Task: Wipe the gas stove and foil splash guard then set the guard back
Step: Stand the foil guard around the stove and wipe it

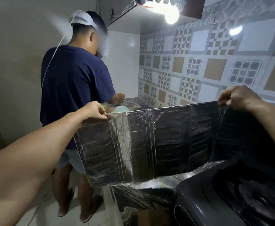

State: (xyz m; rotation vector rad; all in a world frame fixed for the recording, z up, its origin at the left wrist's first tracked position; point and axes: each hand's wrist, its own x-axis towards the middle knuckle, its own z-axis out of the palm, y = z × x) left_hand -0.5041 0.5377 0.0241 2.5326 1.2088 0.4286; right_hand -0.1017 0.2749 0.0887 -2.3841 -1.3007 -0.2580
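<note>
Nearest, gas stove point(241, 198): dark, at 5 o'clock on the marbled table point(138, 194).
Foil splash guard point(158, 141): held upright at centre, lower edge over the table.
Left hand point(94, 111): pinches the guard's top corner at 9 o'clock.
Right hand point(237, 97): grips the top edge at 2 o'clock.
Farther, person in navy shirt point(74, 82): at 11 o'clock, back turned.
Patterned tile wall point(198, 62): behind.

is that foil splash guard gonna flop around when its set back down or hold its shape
The foil splash guard probably holds its shape loosely: its panels hang fairly flat but bend at the creases. It looks light, since the left hand and right hand hold it by pinching its top edge. The wrinkled foil may dent easily.
</note>
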